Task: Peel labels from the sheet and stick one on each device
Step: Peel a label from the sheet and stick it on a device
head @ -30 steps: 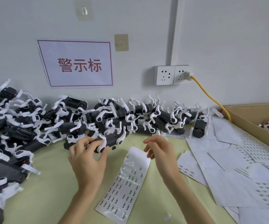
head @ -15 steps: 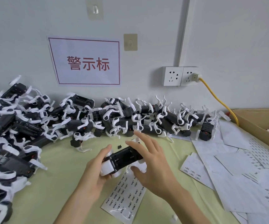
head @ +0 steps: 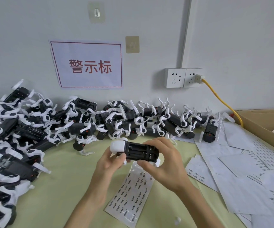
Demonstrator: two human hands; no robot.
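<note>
Nearest the camera, a long white backing sheet printed with rows of small dark labels (head: 133,191) lies flat on the pale green tabletop (head: 63,186), several of its cells already bare. A small white scrap (head: 177,220) lies on the table beside its lower right corner.

Above the sheet, both hands hold one black, oblong plastic device with a white end cap (head: 135,151) clear of the table. The left hand (head: 107,167) grips the white-capped end, thumb curled over the near edge and fingers wrapped beneath. The right hand (head: 164,163) grasps the other end, thumb under the near edge and fingertips curled over the far edge. The open battery compartment faces up (spring contacts visible). Against half a second ago, the device sits higher and further from the sheet, and is turned so the compartment shows more fully; a second ago the hands held nothing and the left was reaching into the pile.

To the right lie loose white paper sheets (head: 238,178), some printed with label grids, overlapping. Beyond them is an open brown cardboard box (head: 261,127) at the table's right edge.

Further back, a heap of black and white devices (head: 77,127) runs along the wall and thickens at the left. On the wall hang a white notice with red characters and a red border (head: 88,65), a double white wall socket (head: 183,78) with a yellow cable (head: 221,101) plugged in, and two adhesive hooks (head: 132,44).
</note>
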